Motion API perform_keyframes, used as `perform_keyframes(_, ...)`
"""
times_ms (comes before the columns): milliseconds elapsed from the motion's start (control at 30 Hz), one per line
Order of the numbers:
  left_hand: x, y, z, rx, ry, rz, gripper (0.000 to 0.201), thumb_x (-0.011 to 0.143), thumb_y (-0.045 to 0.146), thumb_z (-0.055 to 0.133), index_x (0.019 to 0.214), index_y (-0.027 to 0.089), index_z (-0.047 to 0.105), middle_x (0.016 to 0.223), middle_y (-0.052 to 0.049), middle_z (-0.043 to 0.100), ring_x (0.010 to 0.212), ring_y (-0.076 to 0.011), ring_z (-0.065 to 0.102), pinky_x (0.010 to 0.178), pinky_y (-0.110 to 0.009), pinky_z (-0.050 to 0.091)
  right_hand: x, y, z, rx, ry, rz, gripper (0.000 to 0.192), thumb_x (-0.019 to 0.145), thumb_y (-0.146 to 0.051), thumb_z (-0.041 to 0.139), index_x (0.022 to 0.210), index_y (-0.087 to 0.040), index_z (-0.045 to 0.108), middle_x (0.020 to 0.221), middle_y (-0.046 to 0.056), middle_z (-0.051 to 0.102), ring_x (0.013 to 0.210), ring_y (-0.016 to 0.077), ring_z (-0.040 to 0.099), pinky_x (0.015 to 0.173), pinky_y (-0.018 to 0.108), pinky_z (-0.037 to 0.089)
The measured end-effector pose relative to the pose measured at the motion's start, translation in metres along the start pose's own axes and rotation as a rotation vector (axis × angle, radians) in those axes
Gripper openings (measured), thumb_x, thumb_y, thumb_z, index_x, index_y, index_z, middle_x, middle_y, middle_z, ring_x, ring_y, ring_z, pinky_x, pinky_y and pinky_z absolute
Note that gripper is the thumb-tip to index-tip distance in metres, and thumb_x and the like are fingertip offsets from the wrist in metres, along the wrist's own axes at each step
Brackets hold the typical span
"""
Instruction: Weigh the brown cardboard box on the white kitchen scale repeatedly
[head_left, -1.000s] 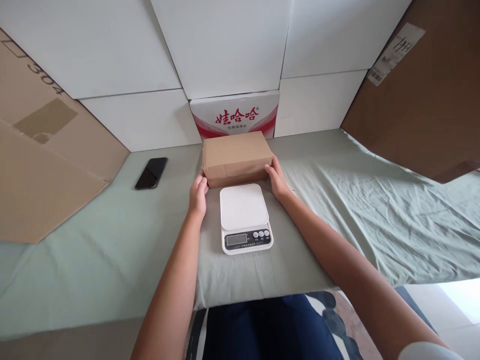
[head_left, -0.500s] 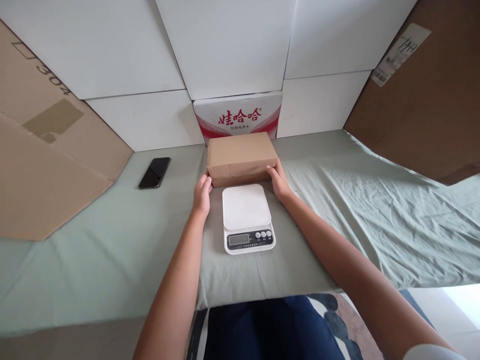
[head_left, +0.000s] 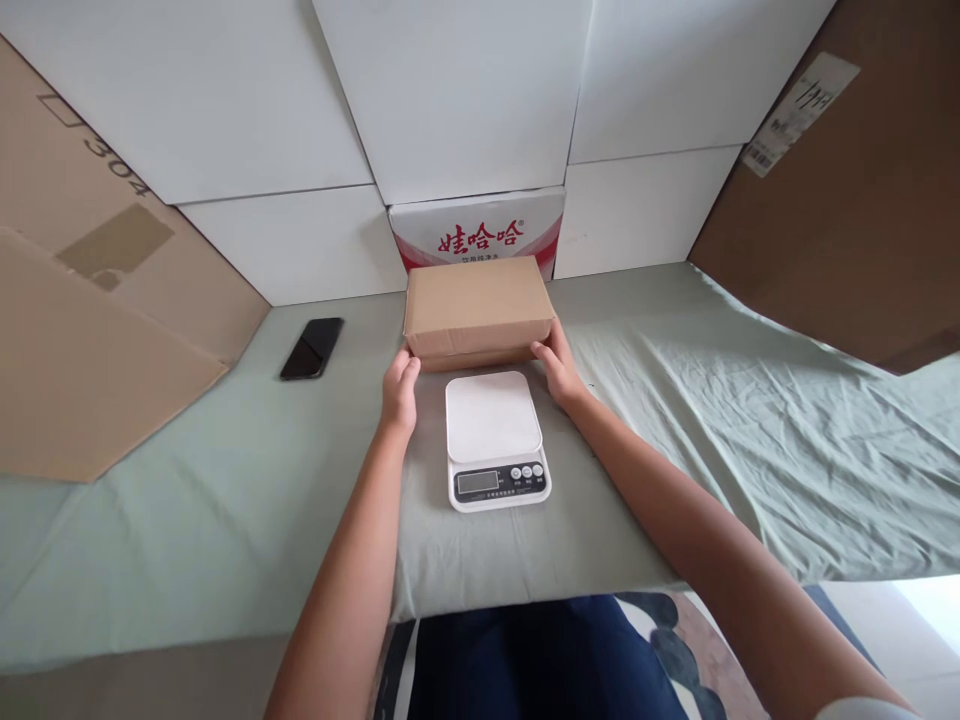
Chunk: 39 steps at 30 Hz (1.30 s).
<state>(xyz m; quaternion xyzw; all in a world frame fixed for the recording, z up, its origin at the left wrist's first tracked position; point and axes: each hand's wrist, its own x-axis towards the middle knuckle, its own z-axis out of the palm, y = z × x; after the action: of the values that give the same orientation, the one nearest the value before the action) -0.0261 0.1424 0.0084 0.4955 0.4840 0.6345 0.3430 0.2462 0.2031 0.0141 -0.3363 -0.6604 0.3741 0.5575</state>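
A closed brown cardboard box [head_left: 472, 307] is held just behind a white digital kitchen scale [head_left: 495, 437] on the pale green cloth [head_left: 225, 480]. My left hand [head_left: 400, 392] grips the box's near left corner. My right hand [head_left: 556, 365] grips its near right corner. The box looks slightly raised off the cloth at its front edge. The scale's platform is bare, with its display and buttons facing me.
A black phone [head_left: 312, 348] lies on the cloth to the left. A white and red printed carton [head_left: 480, 228] stands behind the box against white panels. Large cardboard sheets lean at the left [head_left: 90, 330] and right [head_left: 847, 200]. The table's front edge is near my lap.
The brown box has risen slightly in both hands and covers more of the printed carton. My hands keep their hold on its near corners.
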Motion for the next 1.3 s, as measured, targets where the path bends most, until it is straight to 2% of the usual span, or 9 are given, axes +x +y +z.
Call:
perform_keyframes(100,-0.018,0.018,-0.002,0.0,0.025,0.078,0.06,0.091,0.064,0.063,0.132,0.022,0.072,0.138,-0.013,0.072,0.145,-0.0331,0.058,0.122,-0.045,0.044,-0.011,0.001,-0.003,-0.043,0.03,-0.109,0.082,0.089,-0.073,0.059,0.158,-0.033,0.042,0.166,0.008,0.047,0.159,0.0355,0.038,0.135,0.06,0.029)
perform_keyframes(233,-0.068,0.038,-0.005,-0.022,-0.007,0.103,0.067,0.091,0.064,0.064,0.14,0.019,0.069,0.145,-0.017,0.069,0.15,-0.0375,0.052,0.125,-0.049,0.041,-0.049,-0.004,-0.016,-0.091,0.046,-0.18,0.086,0.088,-0.075,0.062,0.16,-0.035,0.039,0.168,0.01,0.043,0.16,0.0401,0.035,0.135,0.066,0.026)
perform_keyframes(367,-0.123,0.044,-0.013,-0.066,-0.076,0.092,0.073,0.089,0.065,0.066,0.144,0.018,0.067,0.149,-0.02,0.066,0.152,-0.0425,0.05,0.124,-0.056,0.042,-0.097,-0.021,-0.035,-0.126,0.012,-0.217,0.087,0.088,-0.072,0.063,0.163,-0.039,0.035,0.172,0.007,0.037,0.162,0.0407,0.031,0.135,0.067,0.026)
perform_keyframes(500,-0.155,0.045,-0.022,-0.081,-0.042,0.028,0.076,0.087,0.067,0.068,0.145,0.019,0.067,0.15,-0.02,0.065,0.157,-0.0439,0.042,0.126,-0.06,0.039,-0.119,-0.036,-0.042,-0.161,-0.06,-0.242,0.088,0.09,-0.067,0.062,0.166,-0.04,0.028,0.171,0.006,0.036,0.159,0.0407,0.035,0.132,0.067,0.03)
perform_keyframes(633,-0.162,0.045,-0.023,-0.096,-0.058,-0.011,0.075,0.089,0.066,0.067,0.148,0.02,0.065,0.152,-0.02,0.064,0.156,-0.0432,0.044,0.128,-0.06,0.035,-0.119,-0.042,-0.04,-0.186,-0.083,-0.215,0.085,0.094,-0.063,0.059,0.168,-0.039,0.025,0.169,0.008,0.04,0.154,0.0397,0.04,0.129,0.067,0.035)
perform_keyframes(800,-0.16,0.047,-0.022,-0.092,-0.046,-0.054,0.077,0.092,0.064,0.064,0.151,0.015,0.061,0.157,-0.022,0.059,0.154,-0.0442,0.046,0.127,-0.061,0.035,-0.115,-0.046,-0.039,-0.219,-0.09,-0.226,0.082,0.096,-0.062,0.057,0.168,-0.038,0.025,0.167,0.01,0.041,0.147,0.0397,0.043,0.125,0.068,0.037)
perform_keyframes(1100,-0.159,0.048,-0.021,-0.072,-0.062,-0.024,0.073,0.095,0.061,0.061,0.153,0.015,0.059,0.162,-0.02,0.055,0.156,-0.0427,0.043,0.128,-0.059,0.036,-0.114,-0.046,-0.038,-0.235,-0.057,-0.214,0.078,0.097,-0.062,0.057,0.166,-0.038,0.029,0.16,0.011,0.048,0.14,0.0382,0.049,0.119,0.065,0.044)
perform_keyframes(1300,-0.159,0.047,-0.022,-0.08,-0.059,-0.022,0.072,0.094,0.06,0.063,0.151,0.015,0.061,0.159,-0.02,0.057,0.154,-0.0431,0.046,0.128,-0.059,0.036,-0.113,-0.046,-0.038,-0.218,-0.044,-0.202,0.078,0.096,-0.063,0.059,0.165,-0.038,0.032,0.158,0.011,0.05,0.14,0.0386,0.05,0.119,0.064,0.044)
